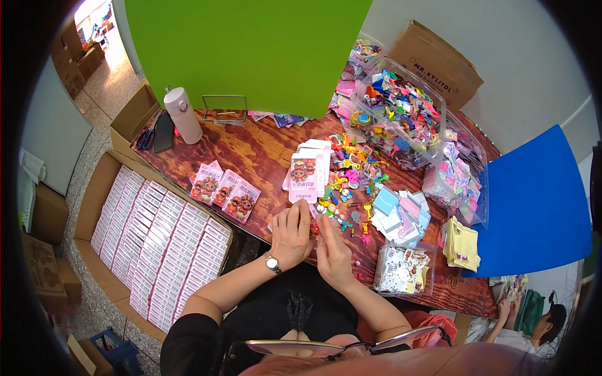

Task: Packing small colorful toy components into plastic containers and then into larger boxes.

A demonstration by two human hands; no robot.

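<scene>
My left hand (291,237), with a silver watch on its wrist, is at the table's front edge with its fingers bent and closed. Close beside it, my right hand (333,254) has its fingers pressed together. A bit of pink shows between the fingertips, but most of what they hold is hidden. Just beyond my fingers lies a loose pile of flat pink cartons (303,177) printed with cartoon figures. Small colourful plastic toys (351,169) are spread to its right. Several filled pink boxes (241,202) lie on the left of the table.
A large carton (113,156) of packed pink boxes stands at left. A pink bottle (183,116) and black phone (163,133) are at the back left. Toy bins (401,113), pale cards (401,215), a clear tray (406,269) and yellow packets (462,244) are at right. Another person (533,329) sits lower right.
</scene>
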